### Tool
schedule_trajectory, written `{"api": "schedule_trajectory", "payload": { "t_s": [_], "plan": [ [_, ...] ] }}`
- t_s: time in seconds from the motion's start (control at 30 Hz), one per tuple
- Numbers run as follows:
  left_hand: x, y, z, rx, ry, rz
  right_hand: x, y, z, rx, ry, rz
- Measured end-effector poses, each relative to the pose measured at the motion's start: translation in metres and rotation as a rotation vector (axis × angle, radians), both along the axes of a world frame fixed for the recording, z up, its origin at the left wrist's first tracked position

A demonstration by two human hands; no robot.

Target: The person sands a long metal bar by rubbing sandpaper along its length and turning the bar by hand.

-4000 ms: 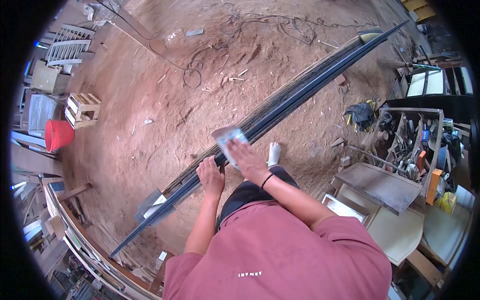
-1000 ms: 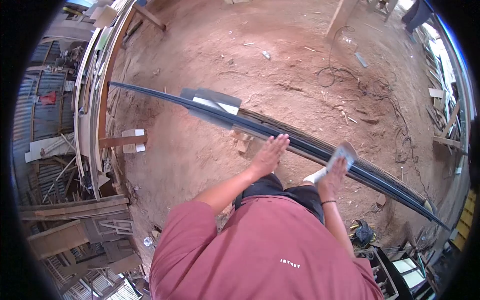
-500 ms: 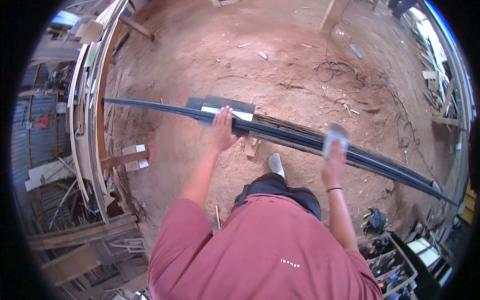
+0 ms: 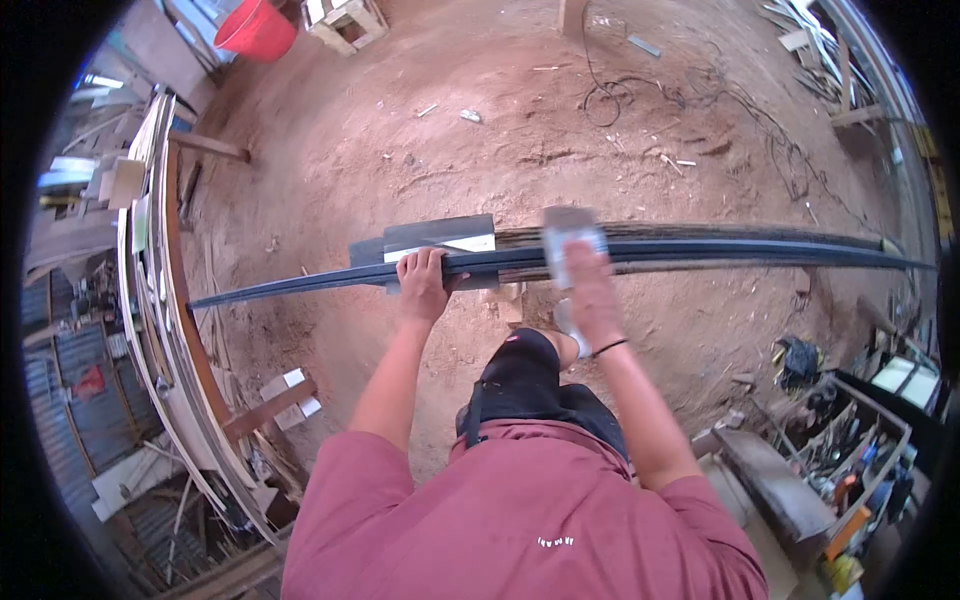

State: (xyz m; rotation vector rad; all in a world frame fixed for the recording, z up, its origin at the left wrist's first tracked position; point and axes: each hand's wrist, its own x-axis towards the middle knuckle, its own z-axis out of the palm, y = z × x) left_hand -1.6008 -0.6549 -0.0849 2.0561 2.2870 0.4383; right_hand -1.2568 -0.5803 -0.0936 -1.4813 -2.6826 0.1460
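A long dark strip [image 4: 690, 252], made of narrow lengths lying side by side, runs across the view at waist height. My left hand [image 4: 424, 287] grips it left of centre, fingers curled over its top. Beneath the strip there, dark flat boards [image 4: 440, 232] with a white stripe lie across the support. To the right, my right hand [image 4: 594, 298] is pressed on a flat rectangular piece [image 4: 568, 220], pale with a brownish far end, that lies over the strip. Motion blurs this piece, so its exact kind cannot be made out.
A rough wooden beam [image 4: 720, 236] lies under the strip's right part. Stacked boards [image 4: 150, 300] line the left. A red bucket [image 4: 256, 32] and a wooden crate [image 4: 345, 22] stand far off. Cable [image 4: 603, 100] lies on the dirt floor; a tool box [image 4: 850, 450] is at right.
My right hand has slid leftward along the strip with the flat piece, closer to my left hand. The left fingers now curl over the strip. The camera view has turned.
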Motion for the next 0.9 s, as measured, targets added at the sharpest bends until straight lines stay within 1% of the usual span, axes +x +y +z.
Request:
{"api": "schedule_trajectory", "payload": {
  "t_s": [0.03,0.07,0.13,0.17,0.2,0.3,0.33,0.4,0.47,0.5,0.53,0.57,0.63,0.67,0.7,0.73,0.8,0.83,0.87,0.9],
  "plan": [
    [-0.001,-0.001,0.000,-0.017,0.003,-0.008,0.019,0.004,0.004,0.022,-0.030,-0.067],
    [-0.001,0.000,-0.001,-0.006,-0.002,-0.025,0.052,0.015,0.005,-0.031,0.089,-0.175],
    [-0.003,-0.001,-0.003,-0.004,-0.012,-0.014,0.110,0.033,0.002,0.066,0.041,-0.292],
    [-0.002,-0.001,0.000,-0.026,0.002,-0.008,0.116,0.036,0.019,0.036,-0.016,-0.353],
    [-0.001,-0.005,-0.002,-0.033,-0.004,-0.016,0.108,0.036,0.009,0.150,0.043,-0.344],
    [-0.003,0.000,-0.005,-0.019,-0.009,-0.009,0.017,0.007,-0.007,0.114,0.278,-0.263],
    [-0.004,-0.001,-0.004,-0.020,-0.009,-0.020,-0.034,-0.018,0.005,0.032,0.230,-0.203],
    [-0.005,-0.001,-0.003,-0.054,0.022,-0.012,-0.127,-0.055,-0.005,-0.202,0.234,-0.102],
    [-0.012,-0.001,-0.012,-0.083,0.048,-0.045,-0.168,-0.076,-0.005,-0.038,0.227,-0.001],
    [-0.012,-0.004,-0.012,-0.073,0.027,-0.047,-0.160,-0.070,0.004,-0.193,0.284,0.023],
    [-0.012,-0.002,-0.011,-0.060,0.006,-0.059,-0.142,-0.065,0.002,-0.163,0.206,-0.037],
    [-0.011,-0.002,-0.001,-0.001,-0.072,-0.070,-0.118,-0.056,0.001,-0.126,0.125,-0.102],
    [-0.017,0.002,0.006,-0.011,-0.084,-0.149,-0.055,-0.029,0.009,0.019,0.260,-0.375],
    [-0.022,0.001,0.010,-0.032,-0.084,-0.187,-0.012,-0.019,-0.005,0.109,0.219,-0.425],
    [-0.030,0.003,0.016,-0.105,-0.057,-0.246,0.000,-0.014,0.009,0.172,0.014,-0.532],
    [-0.042,0.019,0.009,-0.076,-0.068,-0.286,-0.015,-0.011,0.005,0.204,0.001,-0.568],
    [-0.059,0.022,0.002,-0.099,-0.035,-0.496,-0.068,-0.026,-0.009,0.150,0.288,-0.518],
    [-0.061,0.026,0.005,-0.076,-0.052,-0.548,-0.112,-0.039,0.012,-0.018,0.336,-0.483],
    [-0.067,0.028,0.002,-0.068,-0.057,-0.582,-0.147,-0.054,0.007,-0.026,0.305,-0.335],
    [-0.074,0.031,-0.007,-0.107,-0.018,-0.637,-0.184,-0.068,-0.004,-0.161,0.111,-0.272]
  ]
}}
